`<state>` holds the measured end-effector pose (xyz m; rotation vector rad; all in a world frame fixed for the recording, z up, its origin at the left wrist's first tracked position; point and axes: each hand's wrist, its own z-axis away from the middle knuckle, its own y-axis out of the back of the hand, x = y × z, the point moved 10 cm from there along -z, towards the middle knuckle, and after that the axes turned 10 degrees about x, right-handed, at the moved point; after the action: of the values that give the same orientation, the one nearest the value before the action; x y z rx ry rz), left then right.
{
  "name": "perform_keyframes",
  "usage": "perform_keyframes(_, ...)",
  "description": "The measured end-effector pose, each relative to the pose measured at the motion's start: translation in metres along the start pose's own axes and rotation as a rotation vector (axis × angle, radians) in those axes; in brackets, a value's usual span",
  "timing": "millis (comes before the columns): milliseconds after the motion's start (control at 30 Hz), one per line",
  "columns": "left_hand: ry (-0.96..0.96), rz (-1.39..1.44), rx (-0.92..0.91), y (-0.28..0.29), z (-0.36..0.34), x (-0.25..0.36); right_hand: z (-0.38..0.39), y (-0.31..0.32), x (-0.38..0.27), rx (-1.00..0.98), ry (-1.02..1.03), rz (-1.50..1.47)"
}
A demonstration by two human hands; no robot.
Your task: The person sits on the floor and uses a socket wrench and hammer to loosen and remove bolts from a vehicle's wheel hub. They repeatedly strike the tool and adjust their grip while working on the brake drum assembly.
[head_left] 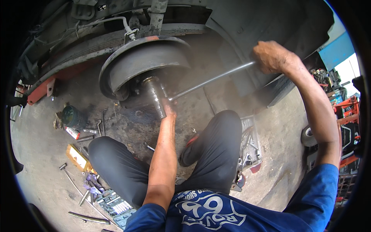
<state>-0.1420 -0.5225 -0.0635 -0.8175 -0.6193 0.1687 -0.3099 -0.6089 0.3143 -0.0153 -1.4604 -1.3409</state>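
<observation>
Under the wheel arch, my left hand [169,109] steadies the greasy steel axle spindle [156,94] while my right hand [271,57] clenches the long steel bar [212,80], which may slip off under a sudden pull.

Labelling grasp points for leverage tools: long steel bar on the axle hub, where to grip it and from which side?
Grip the long steel bar at its free outer end, where the right hand closes around it from above. The bar slopes up and right from the axle spindle, so that end likely gives most leverage. The left hand rests at the spindle end, where there is little room.
</observation>
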Motion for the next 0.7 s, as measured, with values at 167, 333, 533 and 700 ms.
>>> perform_keyframes(167,-0.026,-0.205,0.078,0.004,0.007,0.002,-0.007,-0.092,-0.025,-0.113,0.094,-0.325)
perform_keyframes(333,-0.042,-0.279,0.151,0.006,0.016,0.011,-0.027,-0.14,-0.019,-0.026,-0.013,-0.387)
perform_keyframes(533,-0.29,-0.475,0.164,0.01,0.009,0.022,-0.057,-0.237,-0.05,0.111,0.064,-0.597)
perform_keyframes(700,-0.618,-0.944,0.092,0.007,0.005,0.036,-0.091,-0.379,-0.144,0.149,0.077,-0.945)
